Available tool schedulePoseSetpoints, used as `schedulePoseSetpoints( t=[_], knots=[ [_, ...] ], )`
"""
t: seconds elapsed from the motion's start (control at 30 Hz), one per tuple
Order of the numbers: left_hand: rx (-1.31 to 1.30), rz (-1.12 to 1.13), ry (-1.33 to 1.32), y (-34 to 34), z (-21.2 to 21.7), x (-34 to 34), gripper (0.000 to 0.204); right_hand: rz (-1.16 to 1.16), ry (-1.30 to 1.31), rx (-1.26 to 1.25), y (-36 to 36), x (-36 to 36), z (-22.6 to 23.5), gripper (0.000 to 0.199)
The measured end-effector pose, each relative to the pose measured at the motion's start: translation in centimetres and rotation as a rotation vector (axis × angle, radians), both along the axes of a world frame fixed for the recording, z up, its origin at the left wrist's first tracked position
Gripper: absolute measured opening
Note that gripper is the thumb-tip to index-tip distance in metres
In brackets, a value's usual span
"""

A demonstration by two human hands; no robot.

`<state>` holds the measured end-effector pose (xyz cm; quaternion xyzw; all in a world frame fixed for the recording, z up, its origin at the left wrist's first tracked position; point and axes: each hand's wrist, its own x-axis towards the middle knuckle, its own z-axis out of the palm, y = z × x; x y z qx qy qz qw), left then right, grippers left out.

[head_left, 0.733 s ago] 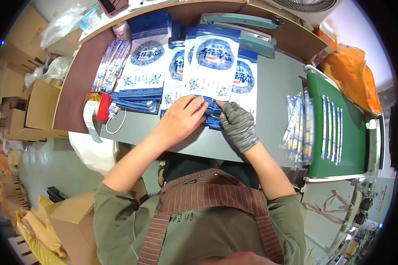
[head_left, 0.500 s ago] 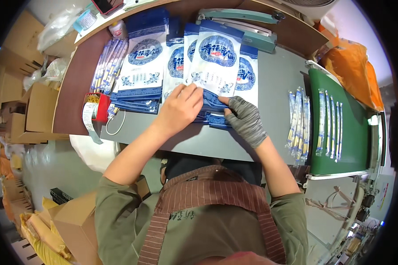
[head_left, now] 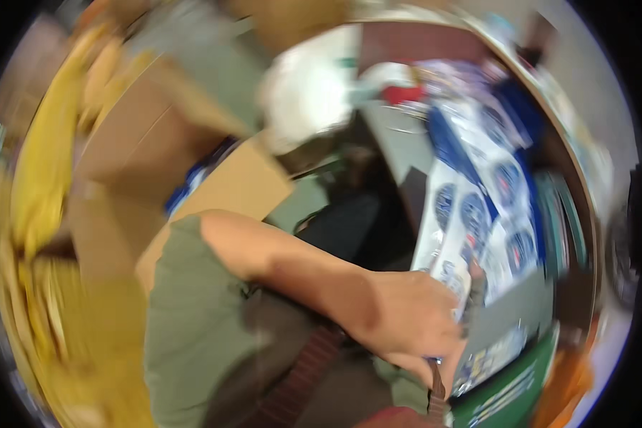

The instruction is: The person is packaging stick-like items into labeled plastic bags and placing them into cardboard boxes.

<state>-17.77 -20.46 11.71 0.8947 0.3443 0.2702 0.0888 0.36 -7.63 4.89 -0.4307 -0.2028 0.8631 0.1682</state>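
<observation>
My left hand (head_left: 417, 314) reaches across in front of my body, its fingers smeared by motion beside the lower ends of several white and blue printed pouches (head_left: 444, 207). Whether it grips any of them I cannot make out. Just past it, my right hand (head_left: 476, 285) in its grey fingerless glove is mostly hidden, with blurred fingertips at a pouch edge. More pouches (head_left: 518, 250) lie on the grey tabletop (head_left: 513, 307) beyond. Blue-and-white wrapped sticks (head_left: 496, 357) rest to the right of my hands.
At left stands an open cardboard box (head_left: 135, 143) with something blue and white inside. Yellow wrapping (head_left: 43, 171) lies beyond it. A white bag (head_left: 310, 85) hangs by the table corner. A green board (head_left: 513, 392) with wrapped sticks is at lower right.
The view has swung strongly to the left, bringing the open cardboard box into sight and shifting the table to the right. My hands now appear right of centre and blurred.
</observation>
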Motion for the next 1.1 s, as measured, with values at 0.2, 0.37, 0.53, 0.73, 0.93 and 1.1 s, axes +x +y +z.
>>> schedulePoseSetpoints(
  t=[0.2,0.37,0.53,0.73,0.93,1.1],
  knots=[
    [-0.346,0.738,-1.887,-10.7,-4.8,-8.1,0.079,0.447,0.079,0.436,-7.8,-15.0,2.0,0.050],
    [-0.393,0.862,-2.277,-22.7,-7.0,-14.8,0.037,1.160,0.346,0.843,-17.0,-30.1,2.2,0.055],
    [-0.258,1.252,-2.239,-36.0,-11.8,-23.5,0.039,1.168,0.617,1.337,-20.3,-38.1,0.3,0.092],
    [-0.236,1.330,-2.429,-48.9,-29.7,-32.4,0.042,0.849,0.390,1.128,-14.8,-39.5,-2.3,0.074],
    [-0.783,1.788,-2.285,-49.1,-45.7,-35.1,0.050,0.534,0.101,1.178,-6.8,-39.0,-7.3,0.074],
    [-0.651,2.573,-1.491,-54.5,-58.0,-32.8,0.053,0.544,0.069,1.134,-3.1,-34.9,-12.0,0.074]
  ],
)
